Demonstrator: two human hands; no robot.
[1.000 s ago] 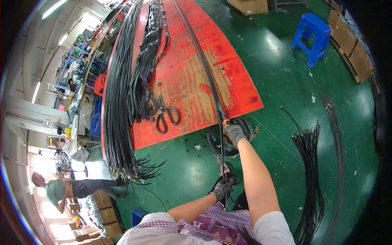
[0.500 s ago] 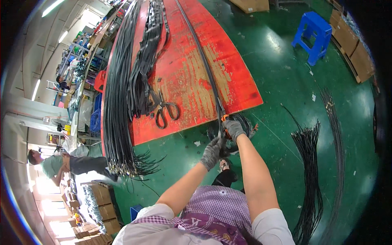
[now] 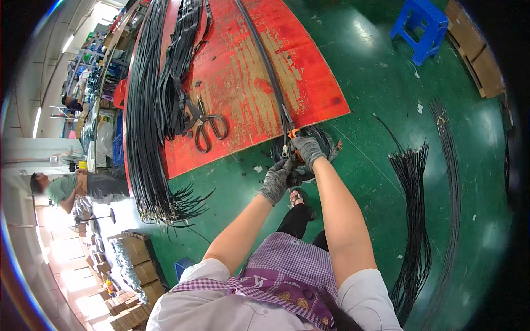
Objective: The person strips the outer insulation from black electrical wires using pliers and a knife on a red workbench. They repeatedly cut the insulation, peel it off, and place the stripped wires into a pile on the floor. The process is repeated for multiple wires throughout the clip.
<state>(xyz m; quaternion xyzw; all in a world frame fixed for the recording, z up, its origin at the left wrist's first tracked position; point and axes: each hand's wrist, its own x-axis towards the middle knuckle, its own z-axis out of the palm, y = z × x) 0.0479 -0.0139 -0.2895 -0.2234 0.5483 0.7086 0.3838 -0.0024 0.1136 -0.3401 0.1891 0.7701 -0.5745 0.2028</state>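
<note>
A long black cable (image 3: 265, 62) runs down the red table (image 3: 320, 83) and past its near edge. My left hand (image 3: 276, 181), in a grey glove, is closed around the cable's lower end, where a small metal terminal (image 3: 285, 150) shows just above the fingers. Right beside it, my right hand (image 3: 307, 149), also gloved, is closed on an orange-handled tool (image 3: 294, 133); its working end is mostly hidden by the fingers. Below the hands, beyond the table edge, hangs or lies a dark coil of cable (image 3: 326, 138), partly covered by my right hand.
Black-handled scissors (image 3: 205, 126) lie on the table beside a bundle of flat black sleeving (image 3: 179, 83) and long black cables (image 3: 144, 110). More cable bundles (image 3: 411, 187) lie on the green floor at right, near a blue stool (image 3: 422, 30). A person (image 3: 72, 187) stands at far left.
The view has shifted, so the table and scissors sit higher and further left. Both hands stay close together at the cable end, and the metal terminal now shows between them.
</note>
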